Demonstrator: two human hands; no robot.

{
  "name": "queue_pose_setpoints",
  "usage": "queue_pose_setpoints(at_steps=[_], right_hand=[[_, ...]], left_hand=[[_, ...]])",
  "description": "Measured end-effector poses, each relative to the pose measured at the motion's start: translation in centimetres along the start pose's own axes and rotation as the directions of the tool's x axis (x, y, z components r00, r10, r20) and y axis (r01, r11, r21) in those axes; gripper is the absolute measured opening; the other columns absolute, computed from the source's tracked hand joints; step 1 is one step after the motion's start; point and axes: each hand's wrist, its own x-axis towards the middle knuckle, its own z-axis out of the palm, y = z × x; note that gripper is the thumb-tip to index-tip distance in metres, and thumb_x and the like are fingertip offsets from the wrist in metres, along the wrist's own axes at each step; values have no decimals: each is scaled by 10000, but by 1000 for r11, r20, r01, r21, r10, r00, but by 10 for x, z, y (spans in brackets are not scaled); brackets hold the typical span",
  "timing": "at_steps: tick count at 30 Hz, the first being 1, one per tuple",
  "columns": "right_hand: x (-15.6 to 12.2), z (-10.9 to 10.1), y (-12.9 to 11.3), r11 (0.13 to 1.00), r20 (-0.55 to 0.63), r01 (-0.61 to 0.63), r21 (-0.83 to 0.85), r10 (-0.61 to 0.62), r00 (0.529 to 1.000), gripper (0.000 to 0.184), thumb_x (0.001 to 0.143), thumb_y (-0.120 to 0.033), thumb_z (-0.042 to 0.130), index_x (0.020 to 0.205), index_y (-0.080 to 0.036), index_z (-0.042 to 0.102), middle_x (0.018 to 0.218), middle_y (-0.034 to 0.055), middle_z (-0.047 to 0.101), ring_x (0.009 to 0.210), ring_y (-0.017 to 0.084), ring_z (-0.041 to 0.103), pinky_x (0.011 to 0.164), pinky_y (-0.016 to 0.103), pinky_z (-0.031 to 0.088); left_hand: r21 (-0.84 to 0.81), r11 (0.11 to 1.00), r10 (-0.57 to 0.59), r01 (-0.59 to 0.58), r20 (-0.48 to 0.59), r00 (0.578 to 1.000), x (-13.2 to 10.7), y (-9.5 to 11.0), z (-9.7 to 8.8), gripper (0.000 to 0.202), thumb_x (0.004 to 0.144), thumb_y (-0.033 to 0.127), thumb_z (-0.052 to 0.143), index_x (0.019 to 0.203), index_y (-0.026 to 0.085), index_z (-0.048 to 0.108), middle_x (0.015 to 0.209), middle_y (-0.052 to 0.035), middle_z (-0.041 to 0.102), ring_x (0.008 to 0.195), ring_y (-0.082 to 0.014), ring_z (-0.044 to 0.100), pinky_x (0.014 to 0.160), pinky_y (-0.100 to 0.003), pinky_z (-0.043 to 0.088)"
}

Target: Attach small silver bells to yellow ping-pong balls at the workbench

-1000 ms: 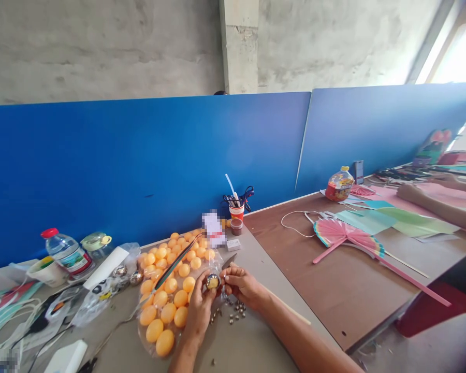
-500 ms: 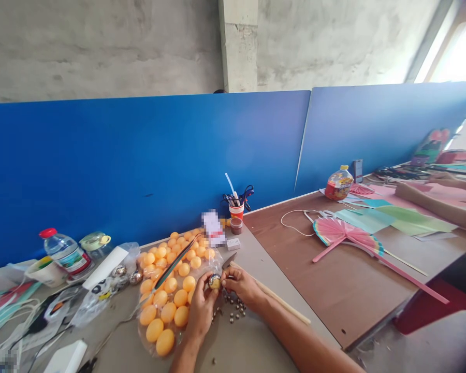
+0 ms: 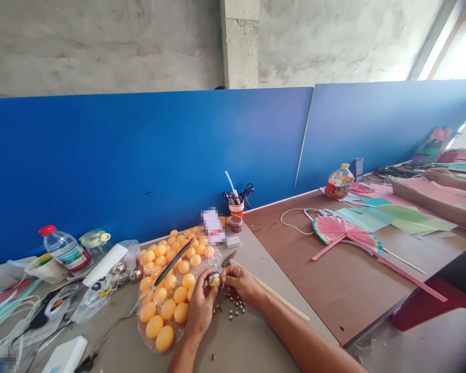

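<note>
My left hand [image 3: 200, 308] and my right hand [image 3: 238, 283] meet over the grey table and together pinch a small ball [image 3: 214, 280] covered with shiny studs. Both hands have their fingers curled round it. Loose metal studs [image 3: 233, 305] lie scattered on the table just under my hands. A clear plastic bag of orange ping-pong balls [image 3: 171, 285] lies right beside my left hand. A long green stick [image 3: 176, 261] rests across the bag.
A water bottle [image 3: 64, 247], white boxes and cables crowd the left. A cup of pens [image 3: 236, 206] stands by the blue partition [image 3: 140, 155]. On the brown table [image 3: 345, 285] lie a pink paper fan [image 3: 339, 232], coloured sheets and a co-worker's arms [image 3: 437, 199]. A thin wooden stick [image 3: 274, 294] lies beside my right forearm.
The studded ball has turned slightly between my fingers and sits a bit higher. The co-worker's arms on the right have shifted over the pink sheets.
</note>
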Motion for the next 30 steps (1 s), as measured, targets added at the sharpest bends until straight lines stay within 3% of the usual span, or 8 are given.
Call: queue_pose_setpoints(at_steps=[19,30], right_hand=[[0,-1,1,983,44,-89,160,83,996,334,560,-376,805,671,-158,577,513,-61,525,431,62,425,453,215,266],[-2,-3,0,990,84,-99,101,90,992,303,607,-370,773,683,-146,585,489,-51,526,440,65,425,466,212,270]], left_hand=[[26,999,19,-20,31,999,-1,-4,-1,474,793,422,659,1200,197,570,1249,-127,635,1184,-293,583,1003,-433,461],[67,994,92,-91,-10,996,-2,-5,-1,452,775,434,675,1161,207,616,1174,-102,674,1118,-276,618,970,-405,484]])
